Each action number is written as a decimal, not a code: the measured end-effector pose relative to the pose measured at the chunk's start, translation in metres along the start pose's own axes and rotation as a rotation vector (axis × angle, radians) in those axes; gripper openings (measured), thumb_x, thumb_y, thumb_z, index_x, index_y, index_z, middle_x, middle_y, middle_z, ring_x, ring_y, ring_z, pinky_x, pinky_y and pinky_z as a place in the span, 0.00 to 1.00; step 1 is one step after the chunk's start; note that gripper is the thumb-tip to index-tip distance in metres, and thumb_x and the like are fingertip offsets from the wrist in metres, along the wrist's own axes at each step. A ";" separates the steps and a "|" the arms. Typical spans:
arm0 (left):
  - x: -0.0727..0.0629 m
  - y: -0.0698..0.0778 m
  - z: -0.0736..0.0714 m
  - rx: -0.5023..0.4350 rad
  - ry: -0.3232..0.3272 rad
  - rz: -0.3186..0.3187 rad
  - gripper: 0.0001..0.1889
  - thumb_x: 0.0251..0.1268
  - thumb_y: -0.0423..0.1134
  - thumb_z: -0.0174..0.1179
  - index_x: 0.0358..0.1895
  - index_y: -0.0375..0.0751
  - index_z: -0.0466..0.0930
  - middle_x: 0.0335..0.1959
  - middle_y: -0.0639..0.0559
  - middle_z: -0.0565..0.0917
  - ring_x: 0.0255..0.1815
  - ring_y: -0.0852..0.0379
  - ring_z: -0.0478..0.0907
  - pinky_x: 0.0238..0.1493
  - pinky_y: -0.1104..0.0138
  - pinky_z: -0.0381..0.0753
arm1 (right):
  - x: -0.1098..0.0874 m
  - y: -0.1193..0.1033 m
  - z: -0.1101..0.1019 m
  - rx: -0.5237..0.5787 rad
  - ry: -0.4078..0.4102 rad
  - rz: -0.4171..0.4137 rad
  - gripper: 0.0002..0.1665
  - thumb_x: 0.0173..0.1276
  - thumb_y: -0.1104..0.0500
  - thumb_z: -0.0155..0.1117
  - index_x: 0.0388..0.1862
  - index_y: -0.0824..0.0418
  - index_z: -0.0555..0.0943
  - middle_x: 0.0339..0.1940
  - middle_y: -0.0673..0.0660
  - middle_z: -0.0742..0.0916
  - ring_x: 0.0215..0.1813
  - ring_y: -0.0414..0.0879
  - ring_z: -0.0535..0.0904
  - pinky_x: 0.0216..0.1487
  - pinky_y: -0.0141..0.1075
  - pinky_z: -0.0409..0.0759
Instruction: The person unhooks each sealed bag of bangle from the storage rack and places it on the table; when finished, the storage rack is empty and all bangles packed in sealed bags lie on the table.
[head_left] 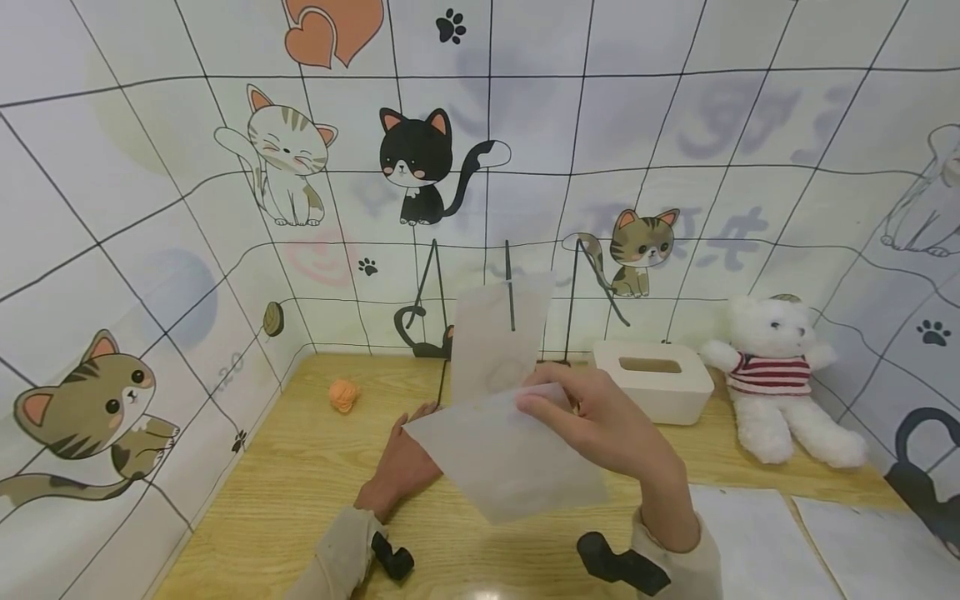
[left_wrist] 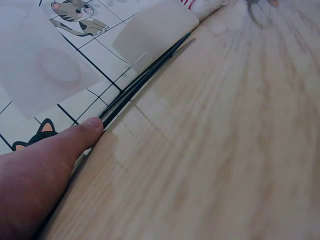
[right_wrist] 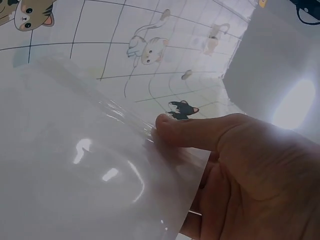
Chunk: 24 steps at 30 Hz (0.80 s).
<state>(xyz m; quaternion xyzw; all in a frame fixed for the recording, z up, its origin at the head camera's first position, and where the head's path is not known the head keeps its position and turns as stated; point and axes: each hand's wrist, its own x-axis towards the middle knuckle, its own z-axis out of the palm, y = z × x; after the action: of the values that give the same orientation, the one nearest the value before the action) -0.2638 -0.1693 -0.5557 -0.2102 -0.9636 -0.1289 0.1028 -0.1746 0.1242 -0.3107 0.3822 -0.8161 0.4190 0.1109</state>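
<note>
Right hand pinches translucent plastic sheet by edge; left hand touches wire rack, can't tell grip; worktop room to its left.

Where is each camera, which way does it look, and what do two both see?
Head: worn on the head, looking forward and down at a translucent whitish sheet; bare left grip and right grip show.
Left wrist: worn there, looking across the pale wood table toward a white rectangular tissue box; part of the left grip shows.
Right wrist: worn there, looking at that sheet close up; the right grip shows.
Head and left wrist both see the tissue box.
</note>
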 end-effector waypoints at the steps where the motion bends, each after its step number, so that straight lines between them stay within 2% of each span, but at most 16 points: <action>1: 0.000 0.000 0.000 0.010 0.003 0.002 0.39 0.69 0.59 0.54 0.76 0.41 0.63 0.78 0.46 0.64 0.80 0.45 0.58 0.76 0.42 0.55 | 0.000 0.001 0.000 0.001 -0.011 0.002 0.06 0.74 0.60 0.62 0.37 0.48 0.82 0.25 0.42 0.77 0.31 0.37 0.73 0.32 0.31 0.74; 6: -0.002 -0.001 0.001 0.052 -0.008 -0.013 0.40 0.70 0.61 0.51 0.77 0.39 0.61 0.78 0.46 0.63 0.80 0.46 0.57 0.77 0.44 0.55 | 0.003 0.006 0.003 0.018 -0.065 0.051 0.05 0.74 0.57 0.62 0.36 0.48 0.81 0.21 0.42 0.71 0.26 0.36 0.68 0.29 0.31 0.71; 9: -0.001 -0.001 0.001 0.058 -0.017 -0.020 0.40 0.71 0.62 0.50 0.78 0.39 0.59 0.79 0.46 0.62 0.80 0.47 0.56 0.77 0.45 0.54 | 0.004 0.009 0.006 0.004 -0.079 0.084 0.05 0.74 0.54 0.62 0.36 0.48 0.82 0.22 0.42 0.72 0.26 0.36 0.68 0.28 0.31 0.71; 11: -0.001 0.000 0.001 0.030 -0.018 -0.025 0.40 0.72 0.63 0.49 0.78 0.39 0.59 0.79 0.46 0.62 0.80 0.46 0.57 0.77 0.45 0.54 | 0.004 0.011 0.008 -0.028 -0.086 0.093 0.04 0.74 0.53 0.63 0.36 0.47 0.82 0.21 0.41 0.72 0.25 0.35 0.67 0.27 0.30 0.70; 13: -0.001 0.001 0.000 -0.033 -0.015 -0.046 0.40 0.71 0.64 0.50 0.77 0.40 0.61 0.78 0.46 0.63 0.80 0.47 0.56 0.77 0.44 0.53 | 0.005 0.010 0.006 -0.082 -0.102 0.091 0.04 0.73 0.52 0.64 0.37 0.47 0.82 0.21 0.41 0.73 0.22 0.33 0.65 0.25 0.29 0.69; 16: 0.000 0.003 -0.002 -0.115 0.012 -0.080 0.40 0.68 0.67 0.51 0.75 0.47 0.65 0.77 0.49 0.65 0.80 0.49 0.57 0.78 0.44 0.51 | 0.010 0.008 -0.001 -0.182 -0.155 0.096 0.03 0.74 0.51 0.63 0.39 0.46 0.82 0.22 0.41 0.80 0.19 0.31 0.61 0.23 0.28 0.67; 19: 0.003 0.003 -0.003 -0.142 0.031 -0.093 0.41 0.64 0.71 0.51 0.75 0.51 0.65 0.77 0.51 0.65 0.80 0.50 0.56 0.79 0.44 0.50 | 0.014 0.010 -0.014 -0.328 -0.211 0.084 0.04 0.74 0.51 0.63 0.42 0.48 0.82 0.31 0.43 0.88 0.21 0.30 0.69 0.26 0.29 0.70; 22: 0.004 0.003 -0.003 -0.146 0.008 -0.098 0.47 0.63 0.74 0.50 0.78 0.47 0.59 0.79 0.50 0.60 0.81 0.50 0.53 0.80 0.47 0.48 | 0.015 0.017 -0.025 -0.457 -0.248 0.063 0.03 0.74 0.52 0.63 0.42 0.48 0.82 0.39 0.45 0.90 0.30 0.33 0.80 0.31 0.30 0.76; 24: 0.002 0.002 -0.003 -0.143 -0.025 -0.114 0.52 0.62 0.76 0.48 0.80 0.44 0.53 0.81 0.50 0.56 0.82 0.50 0.50 0.81 0.49 0.45 | 0.014 0.024 -0.030 -0.510 -0.265 0.053 0.02 0.74 0.53 0.63 0.42 0.48 0.82 0.37 0.44 0.90 0.33 0.34 0.82 0.33 0.31 0.78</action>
<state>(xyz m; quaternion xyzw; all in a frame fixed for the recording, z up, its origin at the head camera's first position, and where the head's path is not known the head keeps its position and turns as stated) -0.2646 -0.1673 -0.5522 -0.1637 -0.9636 -0.2001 0.0679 -0.2057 0.1487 -0.2991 0.3720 -0.9122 0.1493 0.0852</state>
